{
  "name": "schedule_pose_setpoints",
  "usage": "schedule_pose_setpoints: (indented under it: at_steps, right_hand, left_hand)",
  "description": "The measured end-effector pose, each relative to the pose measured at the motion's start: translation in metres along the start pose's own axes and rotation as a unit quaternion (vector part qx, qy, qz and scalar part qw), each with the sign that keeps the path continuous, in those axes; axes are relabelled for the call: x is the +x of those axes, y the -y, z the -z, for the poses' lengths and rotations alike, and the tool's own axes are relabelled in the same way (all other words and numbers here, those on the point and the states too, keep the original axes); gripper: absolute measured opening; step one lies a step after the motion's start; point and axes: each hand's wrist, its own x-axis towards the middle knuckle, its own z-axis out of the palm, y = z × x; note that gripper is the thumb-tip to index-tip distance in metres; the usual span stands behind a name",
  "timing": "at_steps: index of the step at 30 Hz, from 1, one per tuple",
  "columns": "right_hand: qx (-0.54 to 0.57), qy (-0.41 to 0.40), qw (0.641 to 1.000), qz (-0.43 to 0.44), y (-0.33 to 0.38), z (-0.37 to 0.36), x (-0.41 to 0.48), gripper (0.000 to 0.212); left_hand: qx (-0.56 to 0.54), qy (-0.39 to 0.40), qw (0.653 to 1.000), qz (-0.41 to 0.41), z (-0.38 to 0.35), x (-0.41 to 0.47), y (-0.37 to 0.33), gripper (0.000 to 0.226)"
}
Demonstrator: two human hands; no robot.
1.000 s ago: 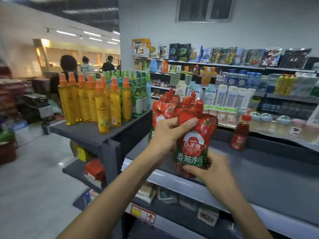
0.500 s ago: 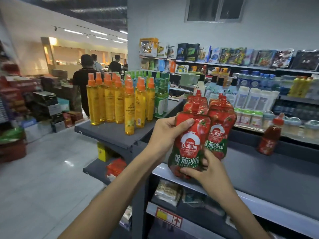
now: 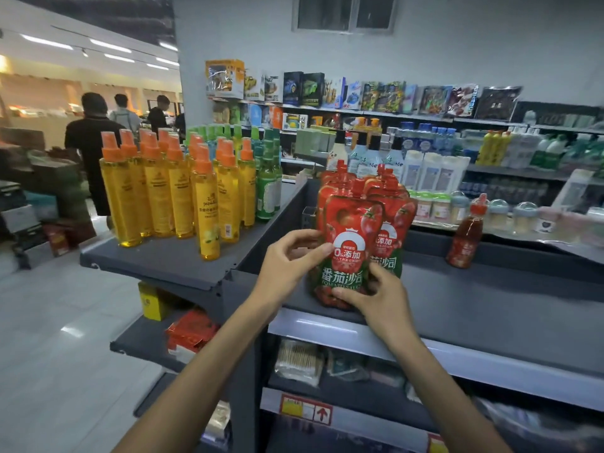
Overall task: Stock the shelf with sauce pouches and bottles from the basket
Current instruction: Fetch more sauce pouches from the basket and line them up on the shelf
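Grey shop shelving (image 3: 490,289) fills the aisle, shoppers blurred far behind. At its front edge the front tomato sauce pouch (image 3: 349,243) stands upright before more pouches (image 3: 389,197); the left hand (image 3: 287,259) pinches its side, the right hand (image 3: 379,299) grips its base. A red sauce bottle (image 3: 465,237) stands well apart.

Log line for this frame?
step: placing | front pouch: upright, shelf front edge | left grip: pinches its side | right grip: holds its base

Yellow spray bottles (image 3: 157,191), green bottles (image 3: 268,188), toy boxes (image 3: 225,78)
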Motion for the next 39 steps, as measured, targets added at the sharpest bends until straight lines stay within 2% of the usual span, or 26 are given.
schedule_pose_setpoints:
  at_steps: [4,7,16,21,28,34,39]
  right_hand:
    - [-0.025,0.007,0.999,-0.02,-0.008,-0.005,0.005,0.052]
    - [-0.043,0.015,0.998,-0.033,-0.009,-0.007,0.008,0.058]
    - [-0.082,0.015,0.996,-0.038,-0.002,-0.006,0.006,0.066]
    - [-0.105,0.011,0.993,-0.053,-0.002,-0.004,0.002,0.046]
    - [-0.127,-0.024,0.991,-0.035,-0.002,-0.019,0.009,0.044]
    - [-0.104,-0.015,0.993,-0.052,0.001,-0.017,0.006,0.048]
    - [-0.113,-0.024,0.992,-0.057,0.002,-0.018,0.006,0.042]
  left_hand:
    - [0.06,0.019,0.998,0.017,0.001,0.0,0.023,0.041]
    - [0.053,0.029,0.998,0.016,-0.001,0.0,0.03,0.032]
    - [0.093,0.035,0.995,-0.015,-0.002,0.0,0.035,0.034]
    - [0.123,0.019,0.992,-0.026,-0.001,0.003,0.041,0.031]
    - [0.134,-0.024,0.99,-0.031,-0.002,0.005,0.044,0.029]
    - [0.183,-0.025,0.982,-0.025,0.002,-0.001,0.047,0.049]
    - [0.229,-0.028,0.973,-0.021,0.004,-0.001,0.052,0.05]
